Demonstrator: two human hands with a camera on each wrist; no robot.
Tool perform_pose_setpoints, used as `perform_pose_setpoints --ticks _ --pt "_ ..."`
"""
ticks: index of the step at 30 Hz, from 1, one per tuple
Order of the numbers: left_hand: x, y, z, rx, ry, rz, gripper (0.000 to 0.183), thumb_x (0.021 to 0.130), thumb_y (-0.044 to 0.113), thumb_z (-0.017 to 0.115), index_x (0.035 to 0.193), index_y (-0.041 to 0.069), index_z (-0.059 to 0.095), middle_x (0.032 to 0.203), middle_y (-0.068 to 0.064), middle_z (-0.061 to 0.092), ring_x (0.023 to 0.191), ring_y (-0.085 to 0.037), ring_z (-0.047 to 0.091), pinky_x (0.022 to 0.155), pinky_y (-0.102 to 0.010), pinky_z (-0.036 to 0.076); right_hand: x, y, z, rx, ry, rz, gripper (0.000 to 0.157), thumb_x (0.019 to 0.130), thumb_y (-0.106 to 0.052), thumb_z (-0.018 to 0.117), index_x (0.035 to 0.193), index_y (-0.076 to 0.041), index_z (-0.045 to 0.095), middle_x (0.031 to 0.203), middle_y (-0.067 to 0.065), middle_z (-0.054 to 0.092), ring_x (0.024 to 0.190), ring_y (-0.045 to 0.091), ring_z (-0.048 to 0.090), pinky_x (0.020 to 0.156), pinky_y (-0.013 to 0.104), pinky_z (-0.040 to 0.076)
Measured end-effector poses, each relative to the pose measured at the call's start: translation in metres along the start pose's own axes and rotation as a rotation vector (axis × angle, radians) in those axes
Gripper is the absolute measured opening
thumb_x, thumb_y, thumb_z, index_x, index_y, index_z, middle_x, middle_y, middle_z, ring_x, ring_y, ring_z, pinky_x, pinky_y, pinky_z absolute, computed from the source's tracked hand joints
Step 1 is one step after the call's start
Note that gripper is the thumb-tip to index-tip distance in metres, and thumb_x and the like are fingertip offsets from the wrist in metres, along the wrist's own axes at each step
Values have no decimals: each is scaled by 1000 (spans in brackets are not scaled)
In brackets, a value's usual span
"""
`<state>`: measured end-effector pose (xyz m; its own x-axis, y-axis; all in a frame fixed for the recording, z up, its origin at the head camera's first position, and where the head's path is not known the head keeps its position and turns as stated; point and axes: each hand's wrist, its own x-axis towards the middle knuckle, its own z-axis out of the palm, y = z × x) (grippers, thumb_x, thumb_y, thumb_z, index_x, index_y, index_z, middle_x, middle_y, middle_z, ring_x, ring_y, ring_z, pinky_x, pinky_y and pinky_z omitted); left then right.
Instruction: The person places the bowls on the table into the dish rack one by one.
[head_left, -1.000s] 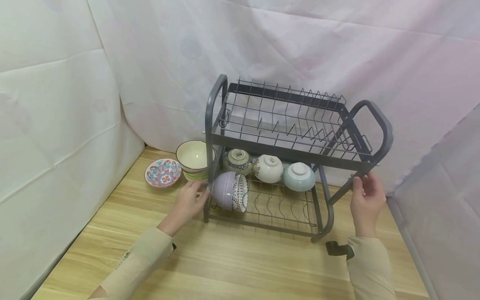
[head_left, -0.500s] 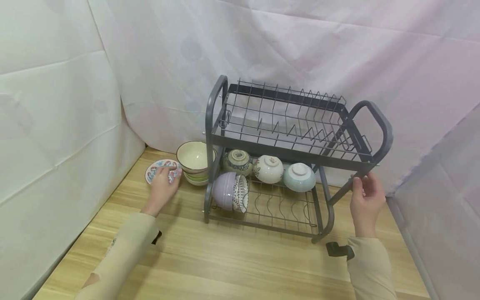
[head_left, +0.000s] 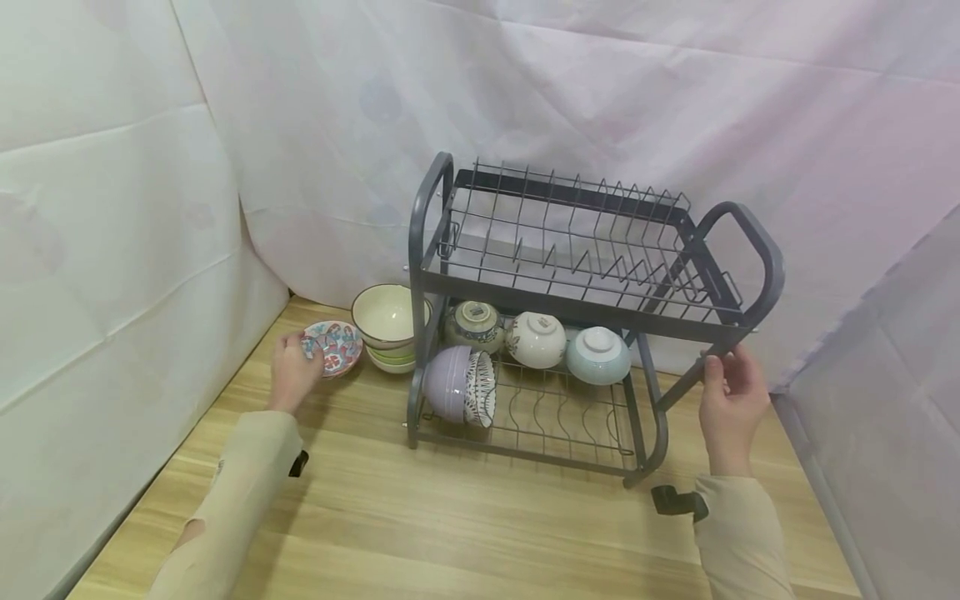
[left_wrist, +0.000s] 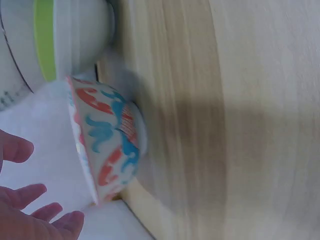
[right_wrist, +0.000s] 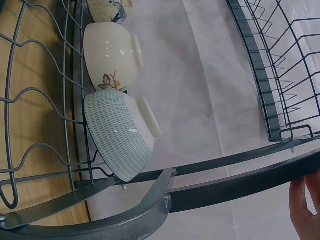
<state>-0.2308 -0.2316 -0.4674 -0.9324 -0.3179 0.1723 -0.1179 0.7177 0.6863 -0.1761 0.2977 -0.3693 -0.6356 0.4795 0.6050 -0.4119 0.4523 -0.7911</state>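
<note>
Left hand (head_left: 291, 375): at the near left edge of a red-and-blue patterned bowl (head_left: 336, 348). The left wrist view shows its grip apart, with thumb and fingers spread and a gap between them and the rim. The patterned bowl stands upright on its foot on the wood-grain tabletop (head_left: 465, 525), left of the dish rack (head_left: 585, 307).

Just right of the patterned bowl is a stack: a cream bowl (head_left: 386, 312) with a dark rim, mouth up, over a green-banded bowl (head_left: 393, 360). Contact between the patterned bowl and the stack cannot be determined.

Right hand (head_left: 733, 412): grip clamped on the right frame of the rack, below the upper tier; fingers partly hidden by the bar.

The rack is dark grey metal, two-tiered. Its lower tier carries, along the back from left to right, a blue-patterned beige bowl (head_left: 476, 327), a white floral bowl (head_left: 536, 343) and a pale blue bowl (head_left: 597, 360), all foot-up. At front left, a lilac bowl (head_left: 446, 383) lies on its side, mouth to the right, with a black-and-white patterned bowl (head_left: 480, 392) against its mouth.
</note>
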Motion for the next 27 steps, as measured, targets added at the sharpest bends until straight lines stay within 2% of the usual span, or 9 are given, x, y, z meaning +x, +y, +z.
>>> perform_pose_setpoints --ticks 5,9,13,19,27 --pt "4 -13 0 -55 -76 -156 61 87 12 45 136 -15 19 137 -37 19 123 -50 25 104 -55 26 0 4 -1 10 -8 -6 28 85 2 56 113 3 59 82 -18 61 71 -1 56 63 6 46" --pt "5 -21 0 -64 -99 -227 62 89 13 40 138 -13 11 140 -37 12 127 -51 19 107 -55 20 0 4 -1 10 -8 -4 28 85 1 57 113 2 59 82 -18 62 71 -1 55 63 5 46" --pt "5 -28 2 -36 -107 -243 60 91 15 37 136 -17 12 136 -41 17 125 -53 21 107 -55 19 0 4 -1 -3 -5 -5 28 85 -1 57 113 3 58 82 -19 61 71 -1 56 63 6 47" --pt "2 -30 6 -41 -126 -250 53 92 12 32 130 -22 19 128 -43 30 119 -54 30 104 -55 26 -1 3 0 -6 -8 -1 28 86 -1 57 113 3 58 82 -18 61 72 0 56 66 7 47" --pt "1 -31 11 -132 -135 -323 52 92 9 27 136 -14 13 132 -40 29 123 -49 30 105 -52 26 -1 3 0 0 -9 -8 27 85 1 56 113 3 59 82 -18 61 72 -1 56 65 6 46"
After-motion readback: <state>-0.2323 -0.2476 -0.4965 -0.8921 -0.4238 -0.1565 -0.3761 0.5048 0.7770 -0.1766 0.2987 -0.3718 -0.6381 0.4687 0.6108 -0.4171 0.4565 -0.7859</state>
